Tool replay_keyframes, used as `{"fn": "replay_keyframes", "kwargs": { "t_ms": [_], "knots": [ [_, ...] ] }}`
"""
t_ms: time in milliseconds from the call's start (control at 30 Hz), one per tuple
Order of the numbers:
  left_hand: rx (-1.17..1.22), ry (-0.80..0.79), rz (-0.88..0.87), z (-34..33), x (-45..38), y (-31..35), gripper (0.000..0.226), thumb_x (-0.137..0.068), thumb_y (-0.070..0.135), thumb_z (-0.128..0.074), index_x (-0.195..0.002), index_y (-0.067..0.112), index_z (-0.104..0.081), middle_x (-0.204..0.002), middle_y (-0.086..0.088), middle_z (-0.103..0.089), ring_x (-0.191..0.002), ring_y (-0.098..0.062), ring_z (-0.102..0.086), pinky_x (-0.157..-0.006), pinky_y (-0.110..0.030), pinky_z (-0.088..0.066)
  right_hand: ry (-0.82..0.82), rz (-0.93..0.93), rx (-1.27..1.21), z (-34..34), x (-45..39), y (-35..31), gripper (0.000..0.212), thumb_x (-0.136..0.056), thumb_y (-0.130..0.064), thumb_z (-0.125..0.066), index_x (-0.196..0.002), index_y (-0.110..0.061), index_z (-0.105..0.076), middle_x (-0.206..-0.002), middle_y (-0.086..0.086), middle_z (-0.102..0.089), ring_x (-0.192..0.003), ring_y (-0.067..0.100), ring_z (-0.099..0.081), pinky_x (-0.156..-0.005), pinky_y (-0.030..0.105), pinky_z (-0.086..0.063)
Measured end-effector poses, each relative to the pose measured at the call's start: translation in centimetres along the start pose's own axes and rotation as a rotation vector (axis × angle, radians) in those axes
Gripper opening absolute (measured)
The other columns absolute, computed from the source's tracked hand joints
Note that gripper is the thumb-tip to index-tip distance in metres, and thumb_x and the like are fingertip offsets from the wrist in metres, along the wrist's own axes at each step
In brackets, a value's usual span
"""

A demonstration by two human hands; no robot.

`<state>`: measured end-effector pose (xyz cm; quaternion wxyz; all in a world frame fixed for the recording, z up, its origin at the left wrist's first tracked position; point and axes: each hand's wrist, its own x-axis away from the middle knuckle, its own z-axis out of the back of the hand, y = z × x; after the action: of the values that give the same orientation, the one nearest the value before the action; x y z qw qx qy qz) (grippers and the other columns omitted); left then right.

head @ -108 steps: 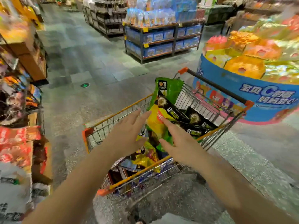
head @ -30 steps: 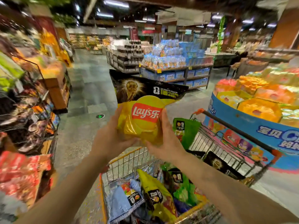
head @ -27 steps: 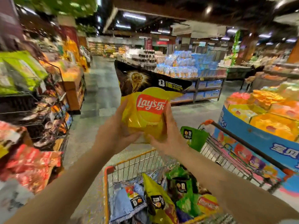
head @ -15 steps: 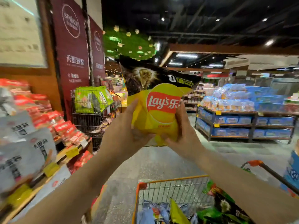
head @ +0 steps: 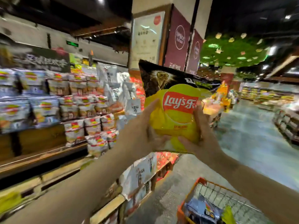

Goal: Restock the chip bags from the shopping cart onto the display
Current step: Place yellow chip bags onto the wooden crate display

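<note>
I hold a yellow Lay's chip bag with a black top upright at chest height, in front of me. My left hand grips its left side and lower edge. My right hand grips its right side and bottom. The shopping cart, orange-rimmed wire, is at the lower right with a blue bag and other bags inside. The display of wooden shelves stands to my left, stacked with rows of chip bags; it looks blurred.
A pillar with dark red banners rises behind the held bag. White and red snack packs fill the lower shelf end below my hands. The grey floor aisle runs off to the right past other shelves.
My view has swung left from the aisle toward the shelf display. The chip bag stays in both hands and the cart has slid to the lower right corner.
</note>
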<state>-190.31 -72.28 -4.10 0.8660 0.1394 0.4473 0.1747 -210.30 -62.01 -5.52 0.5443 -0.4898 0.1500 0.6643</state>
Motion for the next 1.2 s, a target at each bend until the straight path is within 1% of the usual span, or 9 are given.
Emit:
{"fn": "replay_keyframes", "kwargs": {
  "t_ms": [100,200,267,367,533,700,833,1033,1200],
  "knots": [
    [-0.134,0.010,0.069,5.0,3.3,-0.5,0.096,-0.074,0.058,-0.068,-0.116,0.071,0.017,-0.118,0.001,-0.058,-0.104,-0.021,-0.057,-0.073,-0.029,-0.043,-0.036,0.024,-0.081,-3.7,-0.3,-3.3,0.090,-0.078,-0.071,-0.057,-0.146,-0.052,-0.002,-0.145,-0.036,-0.022,-0.137,0.001,-0.029,-0.109,0.032,-0.037],
    [-0.222,0.014,0.125,9.7,6.9,-1.2,0.100,-0.074,0.060,-0.066,-0.112,0.075,0.025,-0.117,0.005,-0.059,-0.100,-0.020,-0.058,-0.073,-0.032,-0.046,-0.126,0.029,-0.207,-7.4,-0.2,-7.1,0.090,-0.080,-0.066,-0.059,-0.148,-0.048,-0.002,-0.150,-0.012,-0.027,-0.138,0.019,-0.032,-0.106,0.049,-0.040],
    [-0.260,0.012,0.158,12.5,9.3,-2.1,0.098,-0.073,0.063,-0.064,-0.116,0.074,0.024,-0.104,0.008,-0.057,-0.088,-0.014,-0.056,-0.067,-0.028,-0.044,-0.178,0.044,-0.241,-10.1,0.0,-9.8,0.090,-0.080,-0.067,-0.058,-0.147,-0.050,-0.001,-0.151,-0.005,-0.028,-0.138,0.022,-0.032,-0.104,0.053,-0.040],
    [-0.316,0.005,0.213,16.8,12.5,-3.6,0.097,-0.075,0.063,-0.063,-0.115,0.073,0.024,-0.096,0.011,-0.053,-0.076,-0.007,-0.050,-0.058,-0.020,-0.039,-0.210,0.073,-0.301,-14.1,0.0,-14.1,0.085,-0.079,-0.070,-0.056,-0.142,-0.060,0.000,-0.152,-0.014,-0.023,-0.140,0.020,-0.028,-0.106,0.053,-0.038],
    [-0.386,0.020,0.300,25.6,17.6,-6.0,0.097,-0.075,0.061,-0.063,-0.111,0.076,0.026,-0.112,0.005,-0.059,-0.093,-0.014,-0.057,-0.074,-0.032,-0.050,-0.272,0.109,-0.374,-21.2,-1.2,-22.2,0.081,-0.076,-0.072,-0.054,-0.136,-0.068,0.001,-0.140,-0.047,-0.013,-0.140,0.007,-0.025,-0.108,0.048,-0.038],
    [-0.475,0.046,0.344,35.1,23.3,-8.9,0.097,-0.076,0.060,-0.063,-0.114,0.075,0.024,-0.108,0.008,-0.061,-0.092,-0.014,-0.060,-0.076,-0.035,-0.053,-0.330,0.117,-0.500,-28.9,-1.9,-30.7,0.081,-0.082,-0.056,-0.061,-0.135,-0.070,-0.002,-0.141,-0.045,-0.012,-0.139,-0.002,-0.022,-0.112,0.044,-0.035],
    [-0.520,0.063,0.442,40.8,28.6,-11.6,0.095,-0.076,0.061,-0.062,-0.116,0.075,0.023,-0.112,0.007,-0.061,-0.096,-0.016,-0.060,-0.079,-0.035,-0.051,-0.376,0.151,-0.518,-35.1,-1.4,-36.8,0.086,-0.079,-0.050,-0.063,-0.133,-0.072,0.001,-0.137,-0.052,-0.008,-0.140,0.002,-0.020,-0.113,0.046,-0.032],
    [-0.555,0.064,0.576,47.9,34.2,-16.4,0.099,-0.075,0.062,-0.064,-0.117,0.075,0.025,-0.098,0.001,-0.064,-0.084,-0.019,-0.062,-0.072,-0.040,-0.053,-0.461,0.136,-0.566,-43.8,-1.5,-43.5,0.085,-0.078,-0.062,-0.063,-0.134,-0.071,0.000,-0.134,-0.052,-0.015,-0.141,0.012,-0.026,-0.108,0.051,-0.037],
    [-0.578,0.105,0.622,52.4,37.3,-21.1,0.101,-0.078,0.055,-0.066,-0.111,0.074,0.028,-0.096,0.004,-0.065,-0.080,-0.013,-0.059,-0.066,-0.030,-0.049,-0.534,0.168,-0.590,-50.4,-3.1,-47.7,0.084,-0.075,-0.055,-0.061,-0.125,-0.079,0.002,-0.135,-0.043,-0.014,-0.139,0.015,-0.029,-0.108,0.050,-0.037]
  ]
}}
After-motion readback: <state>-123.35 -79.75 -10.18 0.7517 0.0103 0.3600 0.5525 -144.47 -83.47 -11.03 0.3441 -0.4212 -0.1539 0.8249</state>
